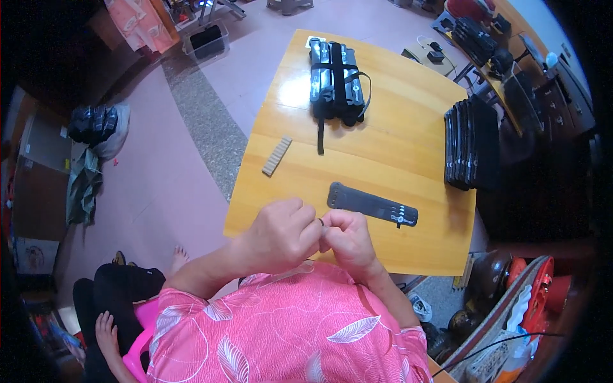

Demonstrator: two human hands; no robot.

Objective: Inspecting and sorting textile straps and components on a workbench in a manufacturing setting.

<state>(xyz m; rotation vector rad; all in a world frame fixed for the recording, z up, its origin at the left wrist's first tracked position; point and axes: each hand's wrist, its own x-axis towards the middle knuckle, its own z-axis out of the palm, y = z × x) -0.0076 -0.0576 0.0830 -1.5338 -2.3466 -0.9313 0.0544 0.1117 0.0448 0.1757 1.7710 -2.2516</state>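
Pinkish floor spreads around a yellow wooden table (408, 121), and the grip sits low over its near edge, close to the body, perhaps because that steadies fine finger work. Left hand (285, 233) and right hand (351, 242) meet there, fingers curled and fingertips pressed together, pinching a small dark piece (321, 222) between them; it is mostly covered, so I cannot tell what it is. Holding it from both sides likely lets one hand steady it while the other works.

Just beyond the right hand, a dark grey strip (370, 202) lies flat and slanting away rightward, probably left there to be within easy reach. Ahead of the left hand rests a ridged tan bar (277, 156), apart from the fingers. Farther out, straight ahead of the grip, black bands cross a bundle (324, 89) of grey pieces, seemingly keeping them together. Well to the right of the grip, a stack (469, 143) of dark pieces stands near the table's edge, which leaves the middle roomy.
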